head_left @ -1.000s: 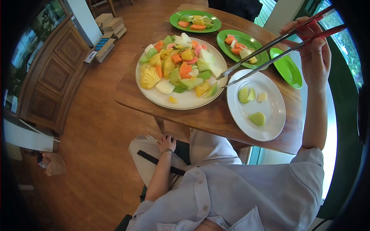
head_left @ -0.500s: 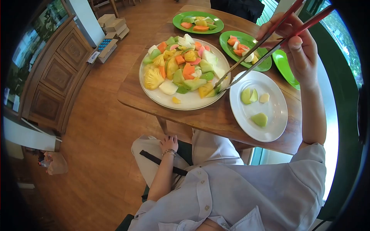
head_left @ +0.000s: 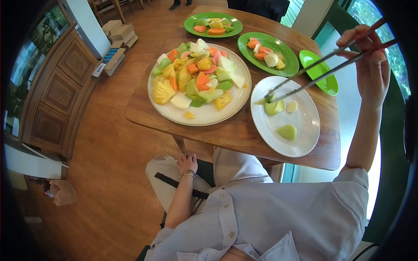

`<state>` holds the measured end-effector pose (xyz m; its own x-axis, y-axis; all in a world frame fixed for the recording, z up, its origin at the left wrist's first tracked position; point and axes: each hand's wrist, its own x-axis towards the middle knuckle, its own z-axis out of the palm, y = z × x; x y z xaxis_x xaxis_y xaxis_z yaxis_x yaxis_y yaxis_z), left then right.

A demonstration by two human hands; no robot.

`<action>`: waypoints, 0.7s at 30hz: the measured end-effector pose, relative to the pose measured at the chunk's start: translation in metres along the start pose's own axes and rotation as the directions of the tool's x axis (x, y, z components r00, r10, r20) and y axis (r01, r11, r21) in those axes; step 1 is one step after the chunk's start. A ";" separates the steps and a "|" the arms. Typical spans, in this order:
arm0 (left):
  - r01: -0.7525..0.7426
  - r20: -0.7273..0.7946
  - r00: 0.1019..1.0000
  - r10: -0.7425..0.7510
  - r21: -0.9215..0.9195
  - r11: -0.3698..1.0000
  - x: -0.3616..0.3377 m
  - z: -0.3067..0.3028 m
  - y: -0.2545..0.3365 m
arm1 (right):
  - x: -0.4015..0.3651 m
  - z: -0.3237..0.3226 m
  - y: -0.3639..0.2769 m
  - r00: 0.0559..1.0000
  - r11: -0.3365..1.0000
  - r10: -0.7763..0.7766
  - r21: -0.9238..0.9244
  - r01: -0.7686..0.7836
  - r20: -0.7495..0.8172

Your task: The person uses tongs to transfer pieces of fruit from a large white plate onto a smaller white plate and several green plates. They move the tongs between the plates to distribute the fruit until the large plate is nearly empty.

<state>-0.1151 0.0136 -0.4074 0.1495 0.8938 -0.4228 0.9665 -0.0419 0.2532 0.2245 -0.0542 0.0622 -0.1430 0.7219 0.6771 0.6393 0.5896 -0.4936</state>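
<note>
In my right hand point(head_left: 370, 65) is a pair of long chopsticks point(head_left: 322, 77) with red ends. Their tips hold a small green fruit piece point(head_left: 260, 102), partly blurred, over the left side of the white oval plate point(head_left: 305, 141). Beneath and beside the tips, that plate bears green fruit slices point(head_left: 287, 132) and a pale chunk point(head_left: 292, 106). To its left stands a large round plate point(head_left: 204, 121) heaped with mixed cut fruit, pineapple point(head_left: 163, 92) and orange pieces among it. My left hand point(head_left: 188, 163) lies on my leg with its fingers stretched out, holding nothing.
Two green plates with fruit, one at the back point(head_left: 188, 29) and one nearer point(head_left: 291, 65), stand on the wooden table point(head_left: 143, 108). A smaller green plate point(head_left: 326, 78) lies at the right. Cardboard boxes point(head_left: 122, 32) sit on the floor; another person's feet point(head_left: 180, 4) show at the top.
My right hand has moved right, carrying the chopsticks from the edge of the large fruit plate to above the white oval plate, a green piece in their tips. My left hand stays on my leg.
</note>
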 end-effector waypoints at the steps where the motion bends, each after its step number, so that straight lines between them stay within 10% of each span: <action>1: -0.002 0.002 1.000 0.002 0.001 1.000 0.001 0.000 0.000 | -0.003 -0.002 -0.002 1.000 1.000 0.002 -0.002 -0.002 0.000; 15: 0.006 0.025 1.000 -0.007 0.016 1.000 -0.003 -0.003 0.001 | -0.017 -0.006 -0.010 0.996 0.986 0.085 -0.143 -0.081 0.019; 21: -0.007 -0.005 1.000 0.007 0.015 1.000 -0.002 0.000 -0.001 | -0.007 0.018 -0.006 0.997 0.997 0.040 0.073 -0.035 -0.068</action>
<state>-0.1161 0.0119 -0.4064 0.1552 0.8958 -0.4166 0.9684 -0.0546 0.2433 0.2085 -0.0560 0.0510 -0.0658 0.7187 0.6922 0.5867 0.5889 -0.5558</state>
